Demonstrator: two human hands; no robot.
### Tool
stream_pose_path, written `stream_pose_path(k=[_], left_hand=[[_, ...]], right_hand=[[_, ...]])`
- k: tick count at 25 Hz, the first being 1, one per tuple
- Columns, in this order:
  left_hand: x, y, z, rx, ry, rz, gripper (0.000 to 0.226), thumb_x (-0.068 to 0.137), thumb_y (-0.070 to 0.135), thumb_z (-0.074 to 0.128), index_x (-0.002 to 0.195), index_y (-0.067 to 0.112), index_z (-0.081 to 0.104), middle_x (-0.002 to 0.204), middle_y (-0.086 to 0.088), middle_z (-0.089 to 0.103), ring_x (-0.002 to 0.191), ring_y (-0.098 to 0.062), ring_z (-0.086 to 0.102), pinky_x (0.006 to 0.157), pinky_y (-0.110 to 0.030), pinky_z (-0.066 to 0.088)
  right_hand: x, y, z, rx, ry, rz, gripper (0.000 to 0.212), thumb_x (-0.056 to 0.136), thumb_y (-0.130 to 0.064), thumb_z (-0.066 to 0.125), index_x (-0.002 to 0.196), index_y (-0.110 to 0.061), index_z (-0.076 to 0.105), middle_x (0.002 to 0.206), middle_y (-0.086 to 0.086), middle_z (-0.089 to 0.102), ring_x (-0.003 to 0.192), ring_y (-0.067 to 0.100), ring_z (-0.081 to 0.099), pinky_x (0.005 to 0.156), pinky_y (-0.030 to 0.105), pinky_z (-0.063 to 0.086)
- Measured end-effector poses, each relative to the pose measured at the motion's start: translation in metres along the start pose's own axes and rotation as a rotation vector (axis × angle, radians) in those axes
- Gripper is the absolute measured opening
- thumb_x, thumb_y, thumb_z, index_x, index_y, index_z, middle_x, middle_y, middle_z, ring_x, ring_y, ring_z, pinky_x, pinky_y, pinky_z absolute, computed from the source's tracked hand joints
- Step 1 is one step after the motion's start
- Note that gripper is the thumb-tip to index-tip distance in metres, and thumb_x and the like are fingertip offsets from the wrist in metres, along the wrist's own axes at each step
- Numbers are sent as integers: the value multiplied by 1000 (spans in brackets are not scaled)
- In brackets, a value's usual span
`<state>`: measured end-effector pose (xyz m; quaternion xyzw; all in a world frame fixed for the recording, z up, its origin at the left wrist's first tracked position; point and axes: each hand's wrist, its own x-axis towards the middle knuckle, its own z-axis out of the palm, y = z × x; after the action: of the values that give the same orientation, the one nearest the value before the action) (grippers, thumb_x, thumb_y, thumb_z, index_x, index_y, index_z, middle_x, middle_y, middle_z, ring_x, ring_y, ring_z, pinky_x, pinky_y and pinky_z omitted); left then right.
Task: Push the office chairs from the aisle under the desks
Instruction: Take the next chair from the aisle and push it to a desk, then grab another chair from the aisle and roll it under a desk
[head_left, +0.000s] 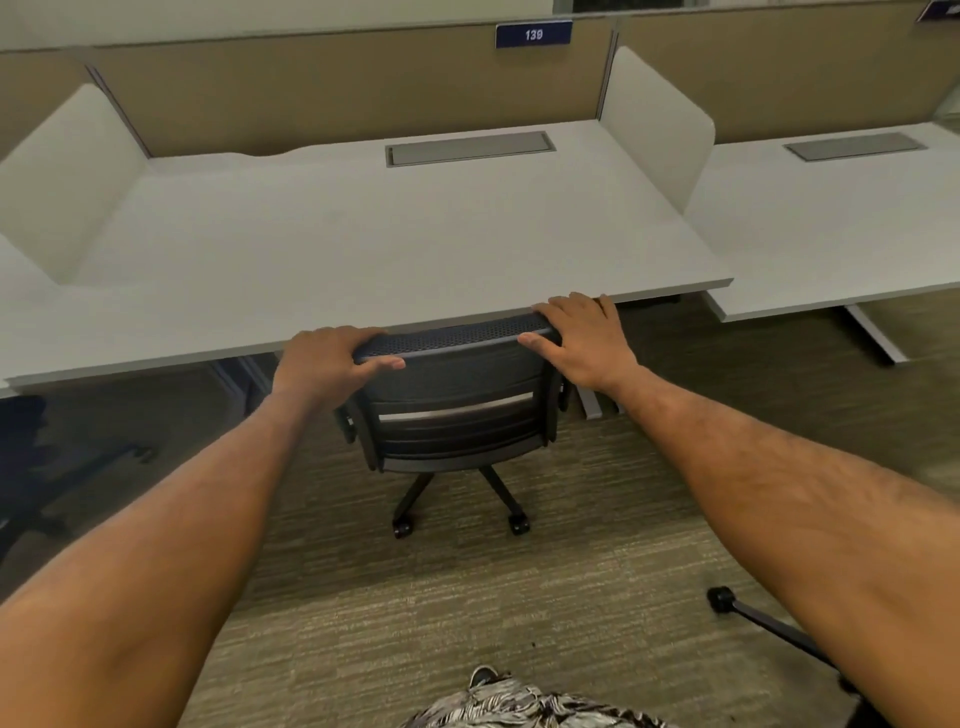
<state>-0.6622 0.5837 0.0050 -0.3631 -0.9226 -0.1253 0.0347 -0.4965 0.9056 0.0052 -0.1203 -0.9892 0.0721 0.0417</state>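
The office chair (452, 395) stands dead ahead at twelve o'clock, directly under both my grips. Its perforated top rail is level with the front edge of the table (363, 234); whether the two touch I cannot tell. The seat is out of sight beneath the tabletop. Two legs of the base with their castors (402, 529) rest on the carpet (467, 597) towards me.

Round at nine o'clock a dark blurred shape (31, 467) sits in the shadow under the table; I cannot make out what it is. White side screens stand on the table at ten and one o'clock. A grey cable hatch (470, 148) is set into the far side of the top. Above it, a blue plate reading 139 (533, 34) is fixed on the tan partition. At two o'clock is a neighbouring table (831, 223). At four o'clock another chair's leg and castor (722, 598) reaches out on the carpet beneath my right forearm, well apart from the office chair.

My left grip (324, 361) is closed over the rail's left corner, fingers wrapped over the top and thumb stretched along its near face. My right grip (582, 340) clasps the right corner, fingers draped over the far side and thumb on the near face.
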Motion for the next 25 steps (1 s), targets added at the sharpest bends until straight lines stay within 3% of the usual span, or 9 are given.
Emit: stream_pose_path(k=[2, 4, 5, 7, 10, 16, 21, 25], left_hand=[[-21, 7, 17, 54, 165, -25, 86, 90, 86, 23, 135, 23, 61, 127, -4, 68, 115, -28, 60, 94, -46, 44], [-53, 24, 44, 6, 314, -101, 78, 97, 72, 31, 152, 18, 42, 156, -9, 44, 145, -29, 35, 121, -48, 16], [-70, 36, 58, -47, 334, -117, 81, 97, 68, 35, 159, 16, 27, 166, -10, 24, 154, -29, 16, 125, -45, 1], [-99, 62, 87, -123, 270, -103, 91, 94, 68, 38, 162, 15, 8, 170, -11, -1, 156, -28, -4, 125, -47, -6], [-127, 101, 127, -133, 89, -46, 96, 90, 75, 32, 161, 12, 15, 169, -10, 0, 156, -27, -5, 124, -55, 3], [-149, 180, 186, -54, -257, 180, 111, 80, 92, 11, 161, 17, 14, 170, -7, 3, 156, -23, -5, 124, -54, 4], [-187, 255, 212, -4, -378, 413, 112, 79, 93, 8, 161, 17, 17, 169, -8, 8, 156, -24, -1, 124, -55, 6], [-239, 331, 220, 35, -442, 548, 113, 78, 95, 3, 162, 20, 10, 170, -7, 0, 155, -22, -8, 125, -52, -1]], right_hand=[[-16, -7, 9, 3, 7, 36, 78, 97, -72, 35, 158, -25, 27, 168, 6, 22, 156, 28, 10, 125, 58, 2], [-37, -13, 19, 9, 24, 52, 89, 94, -71, 43, 163, -24, 10, 172, 6, 0, 157, 27, -7, 125, 56, -3], [-51, -14, 23, 3, 36, 51, 95, 93, -72, 46, 163, -23, 4, 171, 5, -8, 157, 27, -12, 126, 54, -5], [-78, -13, 31, -19, 22, 37, 99, 91, -74, 45, 163, -24, -1, 170, 5, -15, 156, 25, -14, 126, 53, -5], [-130, 0, 45, 17, -81, 95, 99, 90, -78, 40, 163, -23, 3, 171, 4, -6, 157, 23, -8, 126, 53, -2], [-269, 47, 74, 68, -226, 388, 100, 89, -79, 43, 163, -22, 9, 172, 3, 4, 158, 21, -1, 127, 49, 0], [-399, 70, 84, 117, -271, 613, 100, 90, -78, 44, 163, -20, 9, 171, 7, 6, 158, 24, 3, 126, 49, 2], [-506, 82, 83, 169, -279, 713, 99, 91, -76, 45, 163, -19, 9, 171, 9, 6, 158, 25, 3, 126, 48, 1]])
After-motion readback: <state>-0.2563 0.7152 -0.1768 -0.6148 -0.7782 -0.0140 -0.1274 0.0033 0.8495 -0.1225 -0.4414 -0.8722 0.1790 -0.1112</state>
